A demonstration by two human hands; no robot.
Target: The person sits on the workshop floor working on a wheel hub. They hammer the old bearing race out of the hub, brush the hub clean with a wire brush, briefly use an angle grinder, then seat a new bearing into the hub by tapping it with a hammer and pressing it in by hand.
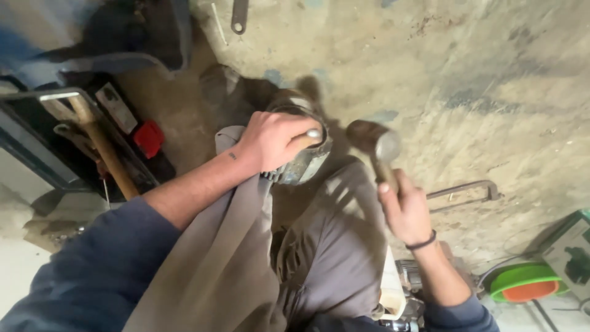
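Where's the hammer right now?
In the head view, right of centre: the right hand holds the hammer raised beside the round metal part under the left hand.

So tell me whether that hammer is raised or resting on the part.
Raised: the hammer in the right hand hangs clear of the round metal part.

Left arm: extended forward from lower left, dark blue sleeve pushed back above the bare forearm. Left hand [273, 140]: palm down, fingers curled shut in a grip. Right arm: raised from lower right, forearm bare, dark band at the wrist. Right hand [404, 208]: fist closed in a grip, thumb pointing up.
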